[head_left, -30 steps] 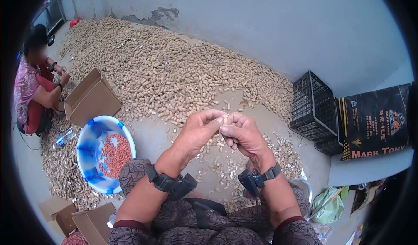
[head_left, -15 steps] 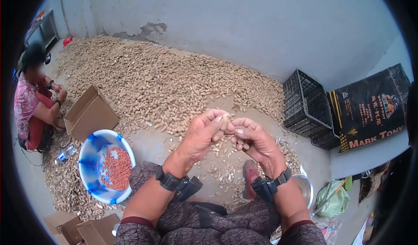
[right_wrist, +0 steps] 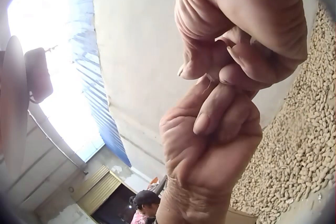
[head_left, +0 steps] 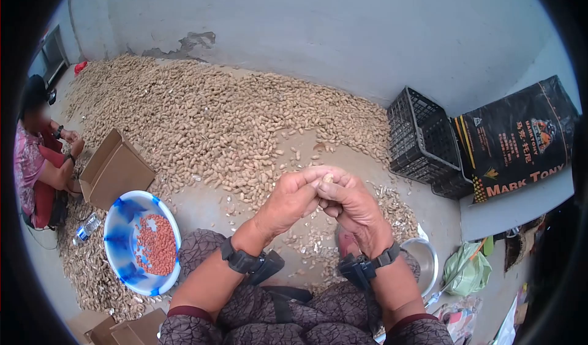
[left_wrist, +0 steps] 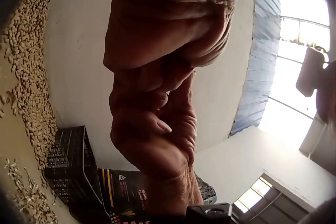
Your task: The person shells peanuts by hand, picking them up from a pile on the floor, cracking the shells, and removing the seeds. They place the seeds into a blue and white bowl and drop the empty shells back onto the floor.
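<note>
In the head view a peanut [head_left: 328, 178] shows as a small pale bit at the fingertips, mostly covered by the fingers. My left hand [head_left: 286, 199] and right hand [head_left: 355, 205] meet around it, thumbs close together, each pinching it. The left wrist view shows the right hand [left_wrist: 152, 129] facing me with its fingers curled in against the left. From the right wrist, the left hand [right_wrist: 210, 140] has bent fingers touching those of the right. Beyond the hands spreads a big heap of unshelled peanuts [head_left: 208, 118].
At left stands a blue-and-white basin [head_left: 125, 247] with shelled red peanuts [head_left: 156, 247]. Near it are an open cardboard box [head_left: 116, 167], a plastic bottle [head_left: 87, 229] and a crouching person [head_left: 46, 161]. Right: black crates [head_left: 422, 136], a black sack [head_left: 514, 143], a metal bowl [head_left: 422, 262].
Half a second ago the left fingers held the peanut up, the right fingertips beside it. Now the hands are pressed closer and cover most of it. The head view has shifted slightly.
</note>
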Demonstrator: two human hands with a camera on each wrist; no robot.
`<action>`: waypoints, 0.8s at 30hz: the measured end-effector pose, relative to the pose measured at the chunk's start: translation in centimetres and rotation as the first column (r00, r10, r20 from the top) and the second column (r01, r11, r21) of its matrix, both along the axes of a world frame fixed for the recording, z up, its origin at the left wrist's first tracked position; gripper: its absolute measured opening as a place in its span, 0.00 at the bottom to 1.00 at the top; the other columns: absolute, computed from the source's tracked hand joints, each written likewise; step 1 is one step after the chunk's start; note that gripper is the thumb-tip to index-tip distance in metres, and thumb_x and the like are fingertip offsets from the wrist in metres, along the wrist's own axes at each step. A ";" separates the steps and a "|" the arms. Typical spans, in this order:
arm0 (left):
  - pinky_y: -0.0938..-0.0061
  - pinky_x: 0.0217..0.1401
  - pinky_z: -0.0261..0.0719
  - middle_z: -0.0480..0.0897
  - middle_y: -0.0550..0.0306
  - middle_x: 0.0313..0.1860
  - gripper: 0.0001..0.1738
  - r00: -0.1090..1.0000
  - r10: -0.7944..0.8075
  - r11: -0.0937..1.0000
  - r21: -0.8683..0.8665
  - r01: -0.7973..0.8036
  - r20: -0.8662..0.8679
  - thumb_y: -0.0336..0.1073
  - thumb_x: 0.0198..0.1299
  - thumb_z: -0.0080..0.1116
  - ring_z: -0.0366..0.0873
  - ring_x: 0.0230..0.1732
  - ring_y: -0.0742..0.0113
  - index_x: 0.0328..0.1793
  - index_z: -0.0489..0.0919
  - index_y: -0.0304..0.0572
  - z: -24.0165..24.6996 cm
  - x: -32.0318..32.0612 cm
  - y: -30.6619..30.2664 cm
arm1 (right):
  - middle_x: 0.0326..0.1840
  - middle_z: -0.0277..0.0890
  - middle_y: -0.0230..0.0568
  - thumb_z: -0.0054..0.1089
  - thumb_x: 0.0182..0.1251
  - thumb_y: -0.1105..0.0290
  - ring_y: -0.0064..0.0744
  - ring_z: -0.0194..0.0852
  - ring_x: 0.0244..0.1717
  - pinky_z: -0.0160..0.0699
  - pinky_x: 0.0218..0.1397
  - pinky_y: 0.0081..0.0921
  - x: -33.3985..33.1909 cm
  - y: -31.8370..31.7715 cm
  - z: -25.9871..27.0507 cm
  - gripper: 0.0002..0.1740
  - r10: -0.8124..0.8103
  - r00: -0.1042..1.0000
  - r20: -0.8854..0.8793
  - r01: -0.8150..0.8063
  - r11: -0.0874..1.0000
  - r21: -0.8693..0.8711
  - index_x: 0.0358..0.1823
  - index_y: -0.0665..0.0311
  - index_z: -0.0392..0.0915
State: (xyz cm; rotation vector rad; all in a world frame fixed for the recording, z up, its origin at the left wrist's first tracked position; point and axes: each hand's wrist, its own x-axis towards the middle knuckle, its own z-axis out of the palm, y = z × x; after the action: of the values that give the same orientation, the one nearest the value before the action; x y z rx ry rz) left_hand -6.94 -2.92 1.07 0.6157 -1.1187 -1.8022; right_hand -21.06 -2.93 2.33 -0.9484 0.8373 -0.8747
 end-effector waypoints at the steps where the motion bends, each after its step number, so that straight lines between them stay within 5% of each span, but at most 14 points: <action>1: 0.90 0.17 0.53 0.72 0.68 0.25 0.18 0.998 -0.024 1.000 -0.014 0.025 0.054 0.29 0.60 0.41 0.56 0.15 0.88 0.55 0.70 0.34 0.0 0.2 0.0 | 0.24 0.70 0.24 0.60 0.54 0.65 0.09 0.60 0.20 0.54 0.17 0.05 0.0 0.0 -0.1 0.16 -0.015 1.000 0.017 0.015 1.000 0.021 0.43 0.66 0.75; 5: 0.89 0.16 0.52 0.71 0.68 0.23 0.21 0.996 -0.058 0.997 -0.045 0.060 0.061 0.28 0.56 0.42 0.55 0.13 0.87 0.58 0.68 0.33 0.4 1.2 0.2 | 0.24 0.70 0.24 0.60 0.55 0.65 0.09 0.60 0.20 0.54 0.17 0.05 0.3 0.4 0.3 0.16 -0.047 0.999 0.024 0.046 0.998 0.040 0.43 0.66 0.75; 7: 0.87 0.29 0.67 0.76 0.59 0.35 0.22 0.990 -0.130 0.982 -0.129 0.135 0.050 0.26 0.53 0.43 0.68 0.27 0.82 0.57 0.69 0.34 0.6 1.7 0.3 | 0.23 0.70 0.24 0.60 0.55 0.65 0.09 0.60 0.19 0.53 0.16 0.06 0.5 0.6 0.6 0.15 -0.050 0.999 0.021 0.051 0.999 -0.017 0.41 0.67 0.76; 13: 0.80 0.41 0.74 0.76 0.56 0.38 0.23 0.994 -0.036 0.972 -0.236 0.010 -0.107 0.25 0.52 0.46 0.73 0.37 0.75 0.56 0.67 0.27 0.2 1.4 0.9 | 0.20 0.69 0.25 0.60 0.55 0.65 0.09 0.58 0.17 0.50 0.14 0.07 1.6 1.4 2.4 0.13 -0.087 0.996 -0.030 0.084 0.993 -0.088 0.37 0.69 0.77; 24: 0.82 0.38 0.74 0.77 0.57 0.37 0.17 0.996 0.083 0.966 -0.245 -0.084 -0.016 0.28 0.55 0.51 0.73 0.36 0.77 0.51 0.71 0.27 0.1 1.9 1.0 | 0.17 0.68 0.25 0.58 0.55 0.68 0.09 0.55 0.13 0.48 0.13 0.09 2.5 0.5 2.0 0.12 -0.100 0.994 -0.035 0.095 0.990 -0.103 0.36 0.70 0.77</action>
State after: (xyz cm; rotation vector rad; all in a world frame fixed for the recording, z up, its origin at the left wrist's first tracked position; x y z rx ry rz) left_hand -5.01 -1.89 1.21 0.5013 -1.2693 -1.5620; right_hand -18.53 -2.39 4.37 -1.0229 0.8867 -0.9925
